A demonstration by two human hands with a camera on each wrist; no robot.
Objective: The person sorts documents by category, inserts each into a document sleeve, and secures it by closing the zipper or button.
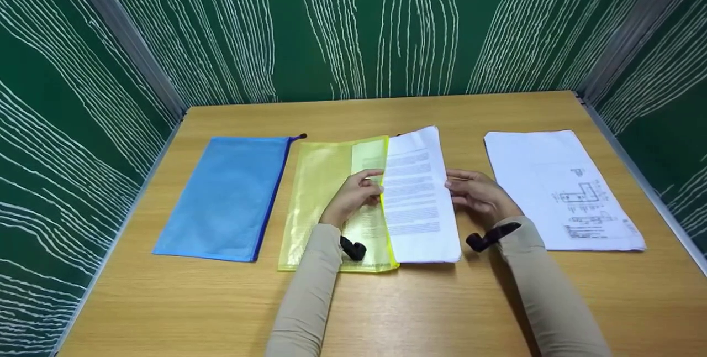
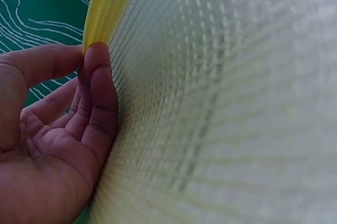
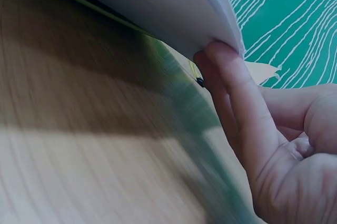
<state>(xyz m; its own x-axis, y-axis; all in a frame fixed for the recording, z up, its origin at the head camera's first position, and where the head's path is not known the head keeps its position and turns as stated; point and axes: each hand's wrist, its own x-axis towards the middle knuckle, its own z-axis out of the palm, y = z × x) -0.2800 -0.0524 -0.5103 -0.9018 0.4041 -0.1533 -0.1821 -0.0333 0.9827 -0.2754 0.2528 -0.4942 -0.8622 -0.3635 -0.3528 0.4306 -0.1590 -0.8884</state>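
A yellow translucent mesh zipper pouch (image 1: 317, 197) lies in the middle of the table, its zipper side facing right. My left hand (image 1: 356, 197) pinches the pouch's zipper edge (image 2: 108, 8) between thumb and fingers. Partly inside the pouch sits a stack of printed paper (image 1: 414, 197); its left part shows through the yellow mesh. My right hand (image 1: 478, 194) holds the stack's right edge, with fingers (image 3: 231, 71) under the sheets, which are raised above the table in the right wrist view.
To the left lies a blue zipper pouch (image 1: 226, 199) with a dark zipper pull (image 1: 302, 136). Another paper stack (image 1: 563, 191), printed with a drawing, lies to the right. Green panels (image 1: 375, 31) with white wavy lines stand around the wooden table (image 1: 414, 313).
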